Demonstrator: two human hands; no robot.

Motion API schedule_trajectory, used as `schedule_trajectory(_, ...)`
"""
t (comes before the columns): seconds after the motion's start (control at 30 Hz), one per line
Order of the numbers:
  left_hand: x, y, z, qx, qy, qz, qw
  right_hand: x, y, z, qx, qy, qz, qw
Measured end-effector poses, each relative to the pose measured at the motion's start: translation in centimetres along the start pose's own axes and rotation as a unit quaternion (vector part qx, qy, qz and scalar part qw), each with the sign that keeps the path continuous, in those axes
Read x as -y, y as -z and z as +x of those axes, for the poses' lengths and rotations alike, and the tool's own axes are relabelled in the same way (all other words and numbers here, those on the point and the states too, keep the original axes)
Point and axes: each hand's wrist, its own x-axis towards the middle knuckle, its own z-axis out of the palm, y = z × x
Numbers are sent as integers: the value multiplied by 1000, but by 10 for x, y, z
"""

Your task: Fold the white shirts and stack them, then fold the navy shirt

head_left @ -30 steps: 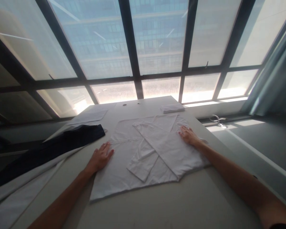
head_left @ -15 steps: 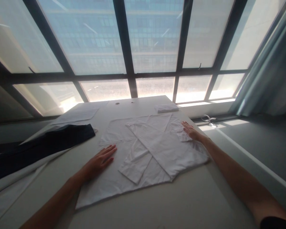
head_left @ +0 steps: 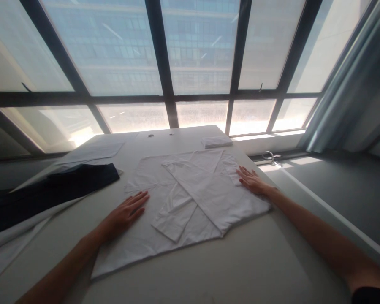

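Observation:
A white shirt (head_left: 205, 198) lies spread on the white table, its right side folded inward and a sleeve laid slantwise across the middle. My left hand (head_left: 126, 213) rests flat on the shirt's left part, fingers stretched out and pointing away from me. On the right edge of the shirt, my right hand (head_left: 251, 180) lies with its fingers extended over the folded cloth near the shoulder side. Neither hand grips the fabric.
Dark trousers (head_left: 82, 181) lie on white cloth at the left. A flat white cloth (head_left: 98, 150) is at the back left, a small folded white cloth (head_left: 217, 142) at the back right. The table (head_left: 240, 261) ends at the right above grey floor; windows stand behind.
The view has shifted slightly to the right, so everything sits a bit further left. My right hand has slid a little nearer along the shirt's right edge; my left hand stays flat.

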Motion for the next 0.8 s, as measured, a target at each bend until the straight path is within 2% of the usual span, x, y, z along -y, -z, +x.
schedule_trajectory(0.3, -1, 5, -5, 24, -9, -4, 1000, -20, -3, -54, 17, 16, 30, 999)
schedule_trajectory(0.47, -1, 9, -17, 10, -13, -10, 1000, -29, -3, -76, -5, 10, 58, 998)
schedule_trajectory(0.63, -7, 18, -44, 25, -22, -19, 999, -20, 9, -92, -37, 15, 134, 990)
schedule_trajectory(0.8, -25, 36, -84, 99, -20, -17, 995, 0, 12, -112, -45, 61, 96, 992)
